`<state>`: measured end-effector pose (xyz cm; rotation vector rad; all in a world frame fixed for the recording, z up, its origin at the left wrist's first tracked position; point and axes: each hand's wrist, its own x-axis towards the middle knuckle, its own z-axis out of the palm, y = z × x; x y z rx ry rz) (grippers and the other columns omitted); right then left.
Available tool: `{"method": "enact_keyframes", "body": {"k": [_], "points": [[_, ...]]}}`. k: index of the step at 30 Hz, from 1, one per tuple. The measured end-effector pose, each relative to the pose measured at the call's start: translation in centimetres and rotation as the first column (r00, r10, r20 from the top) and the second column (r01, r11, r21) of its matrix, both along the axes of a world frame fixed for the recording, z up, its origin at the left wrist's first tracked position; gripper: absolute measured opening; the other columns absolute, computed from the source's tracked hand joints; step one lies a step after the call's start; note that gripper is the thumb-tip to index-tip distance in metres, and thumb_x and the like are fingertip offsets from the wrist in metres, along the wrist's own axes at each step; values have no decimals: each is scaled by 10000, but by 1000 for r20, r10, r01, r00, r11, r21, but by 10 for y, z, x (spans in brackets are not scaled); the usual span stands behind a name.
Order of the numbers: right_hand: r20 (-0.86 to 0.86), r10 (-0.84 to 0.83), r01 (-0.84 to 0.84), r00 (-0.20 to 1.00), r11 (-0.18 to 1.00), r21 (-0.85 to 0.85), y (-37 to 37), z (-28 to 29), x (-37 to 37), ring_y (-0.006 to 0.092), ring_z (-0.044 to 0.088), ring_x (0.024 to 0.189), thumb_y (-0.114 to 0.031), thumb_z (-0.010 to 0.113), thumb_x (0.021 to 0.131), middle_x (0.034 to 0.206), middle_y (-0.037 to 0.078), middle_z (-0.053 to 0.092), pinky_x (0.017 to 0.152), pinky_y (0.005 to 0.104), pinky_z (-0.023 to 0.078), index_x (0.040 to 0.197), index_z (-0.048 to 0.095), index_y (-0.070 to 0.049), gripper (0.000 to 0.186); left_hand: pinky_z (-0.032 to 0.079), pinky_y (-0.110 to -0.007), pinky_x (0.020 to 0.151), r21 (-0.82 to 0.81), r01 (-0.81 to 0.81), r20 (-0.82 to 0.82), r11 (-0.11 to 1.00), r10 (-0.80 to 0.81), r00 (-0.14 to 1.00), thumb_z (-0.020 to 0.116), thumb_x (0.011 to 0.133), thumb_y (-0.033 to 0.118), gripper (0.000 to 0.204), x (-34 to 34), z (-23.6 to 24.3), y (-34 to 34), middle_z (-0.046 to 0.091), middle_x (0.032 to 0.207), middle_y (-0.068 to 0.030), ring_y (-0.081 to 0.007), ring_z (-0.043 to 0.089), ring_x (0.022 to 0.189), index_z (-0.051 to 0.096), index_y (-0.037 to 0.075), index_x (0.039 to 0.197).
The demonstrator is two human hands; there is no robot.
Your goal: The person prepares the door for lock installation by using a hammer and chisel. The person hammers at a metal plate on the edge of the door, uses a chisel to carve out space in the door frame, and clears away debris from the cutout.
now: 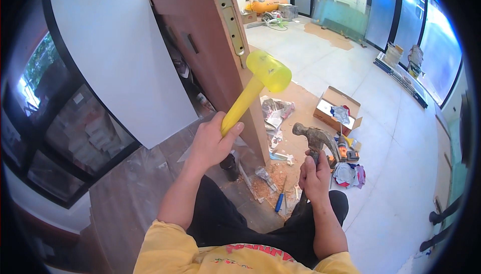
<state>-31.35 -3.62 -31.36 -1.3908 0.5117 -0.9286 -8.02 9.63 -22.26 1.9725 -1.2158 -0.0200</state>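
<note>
My left hand (213,138) is closed round the yellow handle of a rubber mallet (270,71). The mallet's translucent yellow head is raised in front of the edge of a brown door (200,28), and I cannot tell whether they touch. A metal lock plate (230,28) is set into that edge. On the right, my right hand (316,178) grips a claw hammer (315,138) by its dark handle, with the worn metal head up and the claw pointing right. Below, between my knees, a blue-handled chisel (279,201) lies among wood shavings.
An open cardboard box (336,111) stands beyond the hammer, with an orange cordless drill (345,148) and crumpled cloths (349,174) nearby. Torn plastic wrapping (275,113) lies beside the door. An orange air compressor (270,4) and a leaning glass panel (340,16) are at the back.
</note>
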Motion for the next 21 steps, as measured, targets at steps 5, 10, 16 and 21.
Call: {"method": "enact_keyframes", "body": {"k": [5, 10, 16, 21], "points": [[167, -112, 168, 979, 915, -368, 8, 20, 6, 49, 351, 395, -227, 428, 1049, 597, -13, 422, 359, 210, 265, 1178, 445, -16, 248, 487, -492, 700, 2, -52, -87, 999, 52, 995, 575, 943, 404, 436, 1, -13, 4, 641, 760, -265, -467, 640, 802, 560, -30, 982], [511, -74, 310, 857, 865, -395, 11, 67, 28, 81, 342, 423, -447, 465, 1017, 625, 24, 404, 386, 220, 287, 1074, 447, -53, 399, 490, -489, 717, 20, -46, -130, 999, 48, 990, 574, 943, 403, 442, -3, 0, 2, 650, 779, -267, -464, 644, 821, 562, -36, 996], [325, -119, 261, 938, 862, -435, 8, 64, 59, 62, 351, 430, -370, 459, 1034, 614, 4, 418, 389, 206, 277, 1085, 439, -24, 350, 492, -490, 713, 11, -60, -117, 998, 61, 991, 593, 931, 396, 436, -1, -6, 5, 650, 770, -263, -464, 645, 807, 567, -37, 975], [266, -104, 209, 958, 890, -404, 6, 51, 62, 50, 346, 420, -284, 415, 1053, 596, 2, 421, 385, 201, 272, 1094, 433, -8, 280, 492, -495, 700, -4, 31, -69, 1000, -31, 997, 606, 922, 383, 426, 1, -22, 14, 649, 760, -260, -463, 642, 793, 570, -39, 969]]}}
